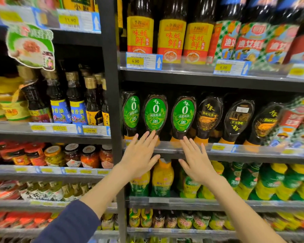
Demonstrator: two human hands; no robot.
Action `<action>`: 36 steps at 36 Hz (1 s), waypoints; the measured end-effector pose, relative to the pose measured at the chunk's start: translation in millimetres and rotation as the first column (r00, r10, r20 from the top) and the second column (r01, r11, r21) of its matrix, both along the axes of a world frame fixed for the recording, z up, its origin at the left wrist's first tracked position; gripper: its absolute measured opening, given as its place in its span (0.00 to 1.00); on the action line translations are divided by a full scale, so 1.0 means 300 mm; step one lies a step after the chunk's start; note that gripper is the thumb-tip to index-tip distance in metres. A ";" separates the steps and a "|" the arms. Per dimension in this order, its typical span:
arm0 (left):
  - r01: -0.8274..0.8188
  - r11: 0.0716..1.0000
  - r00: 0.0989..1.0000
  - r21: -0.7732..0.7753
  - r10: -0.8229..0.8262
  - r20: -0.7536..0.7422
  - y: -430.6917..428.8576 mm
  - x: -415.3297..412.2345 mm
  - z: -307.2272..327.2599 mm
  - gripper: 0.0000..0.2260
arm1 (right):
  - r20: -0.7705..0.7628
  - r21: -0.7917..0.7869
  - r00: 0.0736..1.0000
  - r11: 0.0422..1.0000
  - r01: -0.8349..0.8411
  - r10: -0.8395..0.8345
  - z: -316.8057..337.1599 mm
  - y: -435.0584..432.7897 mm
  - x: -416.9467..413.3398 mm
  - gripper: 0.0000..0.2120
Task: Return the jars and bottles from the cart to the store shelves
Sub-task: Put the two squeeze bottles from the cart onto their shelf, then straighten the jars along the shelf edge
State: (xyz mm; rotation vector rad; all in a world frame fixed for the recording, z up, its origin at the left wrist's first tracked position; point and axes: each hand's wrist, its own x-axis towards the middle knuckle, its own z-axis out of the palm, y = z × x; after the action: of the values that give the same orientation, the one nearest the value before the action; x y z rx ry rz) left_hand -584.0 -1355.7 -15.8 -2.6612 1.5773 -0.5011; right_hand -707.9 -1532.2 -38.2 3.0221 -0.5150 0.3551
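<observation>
Left grip (pixel 139 155), right grip (pixel 197 162) near bottles (pixel 155 114)

This is a grocery shop aisle. Black metal shelves (pixel 111 85) carry rows of dark sauce bottles with green oval labels (pixel 155 114) and red-and-yellow labelled bottles (pixel 171 37). Yellow price tags (pixel 135 61) line the shelf edges.

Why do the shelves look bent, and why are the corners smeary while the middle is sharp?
Head view: the wide-angle lens bows the shelves; the green-label bottles, left hand and right hand are sharp mid-frame, the top corners blur, glare whitens the clear rail.
</observation>
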 end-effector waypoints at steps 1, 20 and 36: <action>0.008 1.000 1.000 0.013 -0.007 -0.019 0.018 -0.014 0.013 0.29 | -0.008 0.008 1.000 1.000 -0.008 0.008 0.011 0.007 -0.017 0.31; -0.081 0.995 0.988 0.062 0.088 -0.128 0.476 -0.213 0.033 0.30 | -0.141 0.129 0.977 0.982 -0.140 0.158 0.087 0.269 -0.248 0.35; -0.298 0.945 0.938 0.132 0.316 -0.143 1.090 -0.065 0.109 0.29 | -0.217 0.130 0.906 0.931 -0.341 0.362 0.172 0.790 0.057 0.31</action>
State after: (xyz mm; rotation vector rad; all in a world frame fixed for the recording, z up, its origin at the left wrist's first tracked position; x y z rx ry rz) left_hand -603.6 -1028.7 16.8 -2.8481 1.1414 -0.1840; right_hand -690.8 -1295.1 13.5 3.1764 0.0381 -0.0233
